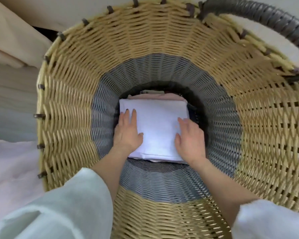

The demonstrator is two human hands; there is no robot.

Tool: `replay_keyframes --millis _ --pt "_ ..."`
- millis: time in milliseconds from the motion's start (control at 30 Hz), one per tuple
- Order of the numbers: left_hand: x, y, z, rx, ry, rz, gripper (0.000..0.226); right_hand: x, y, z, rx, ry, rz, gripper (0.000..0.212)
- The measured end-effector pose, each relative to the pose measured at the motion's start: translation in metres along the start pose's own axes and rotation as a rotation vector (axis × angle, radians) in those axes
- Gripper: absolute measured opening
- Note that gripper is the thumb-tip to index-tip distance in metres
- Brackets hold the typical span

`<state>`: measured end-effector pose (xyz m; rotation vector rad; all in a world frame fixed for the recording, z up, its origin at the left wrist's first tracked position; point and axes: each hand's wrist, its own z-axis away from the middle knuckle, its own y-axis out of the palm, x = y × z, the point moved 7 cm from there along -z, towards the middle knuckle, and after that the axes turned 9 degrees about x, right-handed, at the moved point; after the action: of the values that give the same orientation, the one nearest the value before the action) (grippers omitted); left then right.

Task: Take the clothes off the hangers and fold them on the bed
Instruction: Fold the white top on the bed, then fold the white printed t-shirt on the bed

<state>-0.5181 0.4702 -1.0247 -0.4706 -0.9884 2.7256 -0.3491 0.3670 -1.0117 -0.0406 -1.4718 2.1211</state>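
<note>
Clothes are what this moment is about, and the nearest things in view are two pale loose sleeves (62, 209), from which both forearms are reaching down into a tall woven wicker basket (72, 104) of tan upper weave and grey lower band. At the bottom, a folded white square of cloth (155, 128) is lying flat on top of a stack. The left hand (127, 131) is resting on its left edge and the right hand (190, 140) on its right edge, fingers (133, 114) straight and spread, pressing down and gripping nothing. The cloth is sitting directly between the two hands, neither one nearer; its slightly longer side is running away from the person. Beyond it, at least one pinkish folded piece (155, 98) is peeking out beneath; the exact count below cannot be told. Farthest, one dark wrapped handle (266, 16) is arching over the rim. No hangers are showing; the folding seems done and the stowing nearly finished.
</note>
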Motion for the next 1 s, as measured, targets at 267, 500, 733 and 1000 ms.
replay_keyframes --millis 267,500,733,1000 --pt "0.011 0.037 -0.014 0.266 0.104 -0.440 0.136 -0.001 0.060 -0.014 0.562 -0.117 0.155 0.108" --pt "-0.005 0.001 0.033 0.366 0.022 -0.324 0.108 0.002 0.000 0.017 0.652 -0.055 0.170 0.083" --pt "-0.074 -0.129 0.139 0.278 0.123 -0.278 0.079 0.042 -0.165 0.074 0.613 0.103 -0.096 0.054" --pt "-0.239 -0.319 0.312 -0.066 0.436 -0.294 0.067 0.058 -0.433 0.168 0.275 0.138 -0.221 0.041"
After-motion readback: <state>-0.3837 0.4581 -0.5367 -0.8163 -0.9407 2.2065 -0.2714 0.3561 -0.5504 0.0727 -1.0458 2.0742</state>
